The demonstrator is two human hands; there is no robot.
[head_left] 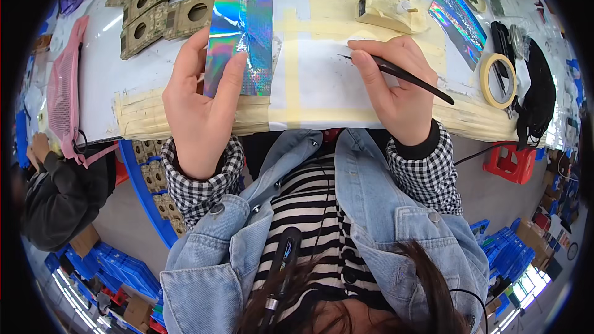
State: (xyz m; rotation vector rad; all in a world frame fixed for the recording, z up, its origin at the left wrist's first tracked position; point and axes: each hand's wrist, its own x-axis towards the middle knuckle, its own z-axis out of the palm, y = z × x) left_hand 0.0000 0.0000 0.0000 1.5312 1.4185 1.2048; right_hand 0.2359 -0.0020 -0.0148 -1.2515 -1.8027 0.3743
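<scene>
While my left hand (201, 102) pinches the shiny foil pouch (240, 37) upright over the bench (322, 80) and my right hand (393, 83) grips black tweezers (402, 75), I judge I'm mid-filling; next needs a steady tweezer pick-up.

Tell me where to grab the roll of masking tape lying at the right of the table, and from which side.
Grip the tape roll across its rim from above. It lies flat with its open hole facing up, so one finger could go into the hole and the thumb on the outer wall. The near edge looks freest.
</scene>
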